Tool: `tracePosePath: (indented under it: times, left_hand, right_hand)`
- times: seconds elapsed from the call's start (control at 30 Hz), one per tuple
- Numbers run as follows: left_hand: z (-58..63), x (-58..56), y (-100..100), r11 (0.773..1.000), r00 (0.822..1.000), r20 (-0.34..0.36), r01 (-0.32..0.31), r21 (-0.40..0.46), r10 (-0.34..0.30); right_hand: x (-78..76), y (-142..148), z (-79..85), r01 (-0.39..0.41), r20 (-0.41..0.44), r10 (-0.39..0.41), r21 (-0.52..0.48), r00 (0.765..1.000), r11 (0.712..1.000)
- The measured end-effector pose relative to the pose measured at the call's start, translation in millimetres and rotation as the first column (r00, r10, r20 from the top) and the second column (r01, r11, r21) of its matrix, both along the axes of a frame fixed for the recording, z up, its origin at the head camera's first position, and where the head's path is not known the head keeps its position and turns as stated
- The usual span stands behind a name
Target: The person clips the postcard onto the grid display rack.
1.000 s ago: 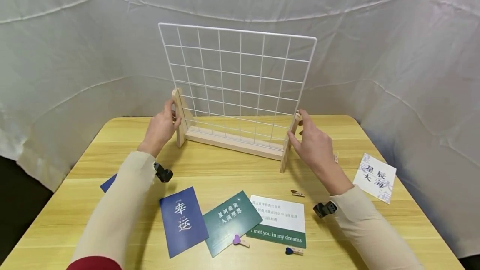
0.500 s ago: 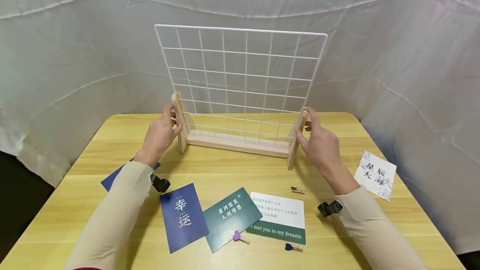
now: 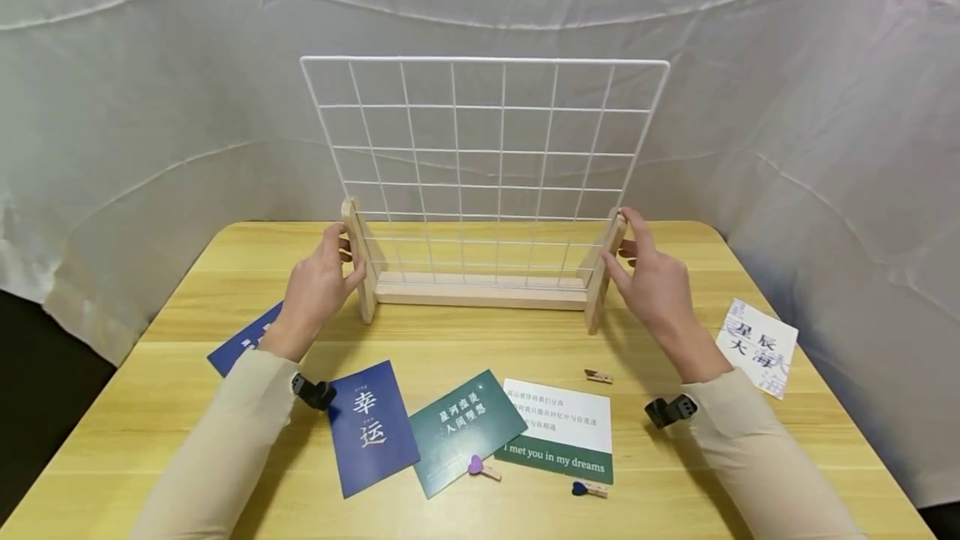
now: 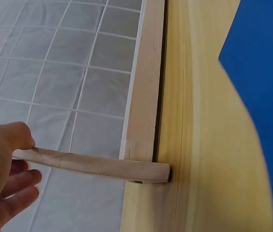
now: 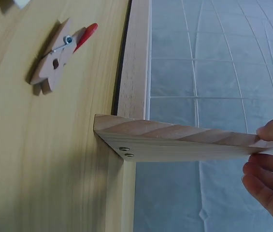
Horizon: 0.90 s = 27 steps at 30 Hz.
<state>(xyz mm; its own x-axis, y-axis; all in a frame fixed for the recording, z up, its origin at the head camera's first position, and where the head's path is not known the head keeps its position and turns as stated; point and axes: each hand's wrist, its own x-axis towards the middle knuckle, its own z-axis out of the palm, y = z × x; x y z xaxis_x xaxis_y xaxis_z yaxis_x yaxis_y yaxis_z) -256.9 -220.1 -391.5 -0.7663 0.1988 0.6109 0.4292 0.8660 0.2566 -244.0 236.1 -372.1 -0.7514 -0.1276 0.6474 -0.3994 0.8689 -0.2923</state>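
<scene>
A wooden stand (image 3: pixel 480 294) with a white wire grid (image 3: pixel 453 107) upright in it stands toward the back of the table. My left hand (image 3: pixel 315 286) holds the stand's left side piece (image 3: pixel 363 273), thumb on its near edge and the other fingers on the outer side. At the opposite end, my right hand (image 3: pixel 660 286) pinches the upper part of the right side piece (image 3: pixel 602 282). In the right wrist view two screw heads (image 5: pixel 126 151) show on that piece's outer face, near the table. The grid's lower edge meets the base bar (image 4: pixel 146 96) in the left wrist view.
In front lie a blue card (image 3: pixel 375 473), an overlapping green card (image 3: pixel 450 465) and a white-and-green card (image 3: pixel 558 411). Another blue card (image 3: pixel 243 332) is partly under the left arm; a white card (image 3: pixel 738 369) lies far right. Clothespins (image 3: pixel 598 377) lie near the cards.
The stand has turned to face forward squarely: its right end has moved back and right, its left end slightly nearer. Both hands have kept hold. More of the far-left blue card shows.
</scene>
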Motion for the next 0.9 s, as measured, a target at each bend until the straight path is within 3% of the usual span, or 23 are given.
tracePosePath:
  times: [0.17, 0.57, 0.9]
  left_hand:
    - [-0.3, 11.2, 2.8, 0.999, 0.999, 0.032, -0.032, -0.003, 0.032]
    - [3.0, 31.5, 8.2, 0.999, 0.998, 0.03, -0.046, -0.02, 0.046]
    - [-1.3, 47.4, 10.4, 0.999, 0.996, 0.079, -0.048, -0.018, 0.049]
  right_hand:
    - [-2.2, 3.0, 1.1, -0.013, -0.001, 0.013, 0.016, 1.0, 1.0]
    - [2.6, 8.1, 3.5, -0.03, 0.048, 0.029, 0.014, 0.998, 0.999]
    - [18.8, 12.5, -2.4, -0.036, 0.076, 0.036, -0.002, 0.996, 0.999]
